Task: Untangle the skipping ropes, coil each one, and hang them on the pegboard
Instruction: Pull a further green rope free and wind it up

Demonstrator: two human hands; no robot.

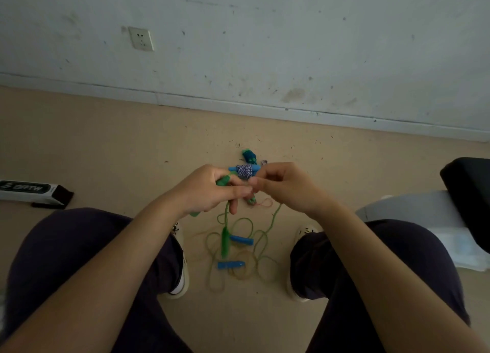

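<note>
- The green rope [240, 249], the largest of the task's things, lies in loose overlapping loops on the floor [106, 153] between the person's feet, one strand rising to each hand. It looks light, thin and limp, so I judge it will sag and re-tangle unless fed loop by loop; the firm places to take hold are its stiff handles.
- The left hand [212, 191] has its fingers curled round a green handle [222, 180], with the cord trailing down from it.
- The right hand [285, 185] pinches something small at its fingertips, close beside the left thumb; whether that is the green cord or the thin reddish string [265, 202] just below, I cannot tell.
- A second green handle [225, 242] hangs on the strand under the left hand.
- One wound bundle [245, 171], blue-and-white cord wrapped round blue handles, lies on the floor beyond the hands and looks compact and firm, easy to lift whole.
- A dark green bundle [249, 155] lies just behind it, too small to read further.
- Two loose blue handles [241, 240] lie among the green loops, one nearer the hands, one nearer the person; they look rigid, smooth and light.
- Count, as far as visible: two green handles, two loose blue handles, two bundles, one reddish string. No pegboard is in view.
</note>
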